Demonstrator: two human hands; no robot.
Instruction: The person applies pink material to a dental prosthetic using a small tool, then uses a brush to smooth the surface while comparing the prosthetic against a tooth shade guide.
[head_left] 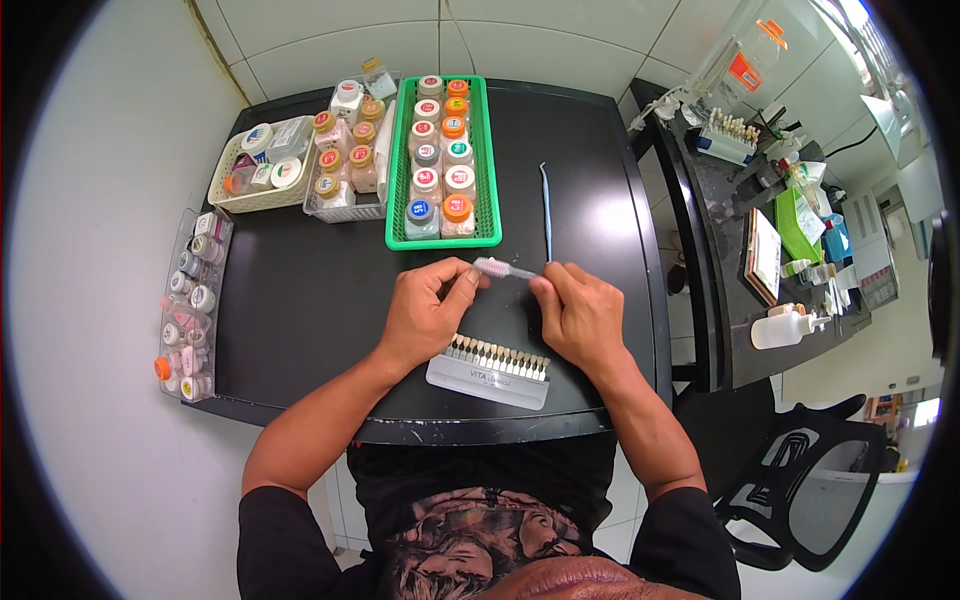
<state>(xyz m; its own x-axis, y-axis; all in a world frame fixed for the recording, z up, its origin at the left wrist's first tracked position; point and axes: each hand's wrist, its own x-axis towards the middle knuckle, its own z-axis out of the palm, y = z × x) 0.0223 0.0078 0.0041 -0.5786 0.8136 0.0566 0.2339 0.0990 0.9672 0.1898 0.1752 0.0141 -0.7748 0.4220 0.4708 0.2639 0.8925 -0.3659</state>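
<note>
Right grip [582, 312]: clamped on the handle of a small brush [520, 273], whose bristled head points left to the left grip [428, 315]. There, thumb and fingers press together; whether on something, I cannot tell. Nearer the body, between both grips, a tooth-shade guide [487, 382] lies on the black tabletop [290, 300]. Beyond them: a slim blue tool [547, 210], a green basket [443, 243].

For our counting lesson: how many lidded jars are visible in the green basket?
12 jars: six in the green basket's left column, six in its right. Any underneath would be hidden.
</note>
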